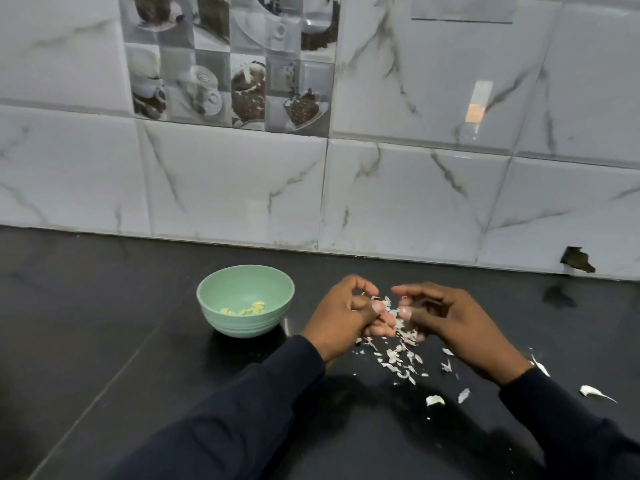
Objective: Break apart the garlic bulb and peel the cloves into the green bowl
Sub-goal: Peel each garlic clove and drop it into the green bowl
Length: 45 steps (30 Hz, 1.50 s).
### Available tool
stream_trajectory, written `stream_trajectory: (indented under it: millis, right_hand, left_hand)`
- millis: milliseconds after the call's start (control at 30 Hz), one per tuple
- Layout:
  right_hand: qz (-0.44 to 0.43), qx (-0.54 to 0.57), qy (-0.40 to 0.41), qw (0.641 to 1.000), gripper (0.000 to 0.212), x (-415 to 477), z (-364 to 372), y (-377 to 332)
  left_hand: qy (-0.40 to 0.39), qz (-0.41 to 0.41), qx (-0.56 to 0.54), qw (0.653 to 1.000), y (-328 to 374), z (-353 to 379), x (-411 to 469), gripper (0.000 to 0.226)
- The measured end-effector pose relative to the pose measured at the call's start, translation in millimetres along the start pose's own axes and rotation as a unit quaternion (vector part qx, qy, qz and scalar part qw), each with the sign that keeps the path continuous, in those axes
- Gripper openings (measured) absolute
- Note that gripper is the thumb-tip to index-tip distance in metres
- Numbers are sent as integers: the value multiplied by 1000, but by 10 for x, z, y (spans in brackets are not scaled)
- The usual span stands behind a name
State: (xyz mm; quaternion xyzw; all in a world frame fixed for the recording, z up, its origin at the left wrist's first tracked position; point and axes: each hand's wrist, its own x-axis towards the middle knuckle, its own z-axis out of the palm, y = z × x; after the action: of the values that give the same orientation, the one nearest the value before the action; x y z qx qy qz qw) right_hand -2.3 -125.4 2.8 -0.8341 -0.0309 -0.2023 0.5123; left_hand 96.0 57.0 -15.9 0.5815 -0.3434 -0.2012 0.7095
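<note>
Dark sleeves (242, 410) nearest, at 6 o'clock. Left hand (341, 313) and right hand (450, 323) meet mid-counter, fingers curled, both pinching clove (382, 302), mostly hidden. Clove likely light, firm, slippery once bare; its covering papery, brittle, best caught at tip with nail. Loose skins (398, 358) below hands, 6 o'clock. Green bowl (242, 327) at their 9 o'clock, peeled cloves (251, 308) inside. No readable writing.

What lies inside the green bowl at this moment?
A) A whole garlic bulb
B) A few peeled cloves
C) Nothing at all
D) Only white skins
B: a few pale yellow peeled cloves lie at the bottom of the green bowl, while the white skins are scattered on the black counter.
</note>
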Motion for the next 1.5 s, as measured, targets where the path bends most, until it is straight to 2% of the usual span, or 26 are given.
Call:
stream_trajectory:
  millis: [167, 333, 400, 500, 600, 733, 900, 1000, 1067, 1200, 1300, 1367, 1500]
  right_hand:
    - [-36, -4, -40, 999, 20, 51, 113, -99]
    - [-35, 4, 20, 999, 12, 370, 265, -254]
    - [-47, 0, -14, 999, 9, 615, 433, -396]
    - [-58, -32, -123, 990, 11, 1003, 849, -599]
    - [-43, -84, -207, 974, 14, 1275, 1247, -680]
    - [-49, -118, -185, 974, 14, 1415, 1379, -806]
    - [21, -12, -142, 990, 14, 1267, 670, -1012]
    - [40, -23, -135, 990, 13, 974, -21, -1003]
    - [67, -73, -135, 986, 12, 692, -535, -868]
    - [141, -246, -123, 951, 31, 129, -1206, -400]
    - [176, -356, -112, 911, 8, -133, -1412, 26]
    - [182, -394, -105, 895, 9, -227, -1451, 270]
    - [164, -409, -76, 894, 15, -249, -1394, 551]
  left_hand:
    - [-10, 29, 40, 999, 7, 65, 1, 16]
    - [96, -22, 18, 995, -71, 14, -21, 13]
    - [111, -36, 77, 990, -164, 13, -10, 7]
    - [90, -22, 205, 974, -256, -31, -1, 20]
    - [79, -35, 218, 972, -272, -66, -21, 21]
    - [78, -46, 226, 970, -276, -64, -30, 15]
    - [77, -10, 206, 976, -355, -77, 34, 13]
    - [81, 4, 207, 975, -370, -131, 39, 6]
    - [75, 7, 198, 977, -366, -95, 61, 2]
    - [50, 20, 193, 980, -346, -50, 39, 5]
    - [47, 27, 193, 980, -309, 12, 8, 7]
    - [59, 40, 215, 974, -287, 57, 3, 8]
    - [55, 44, 236, 969, -293, 16, 7, 7]
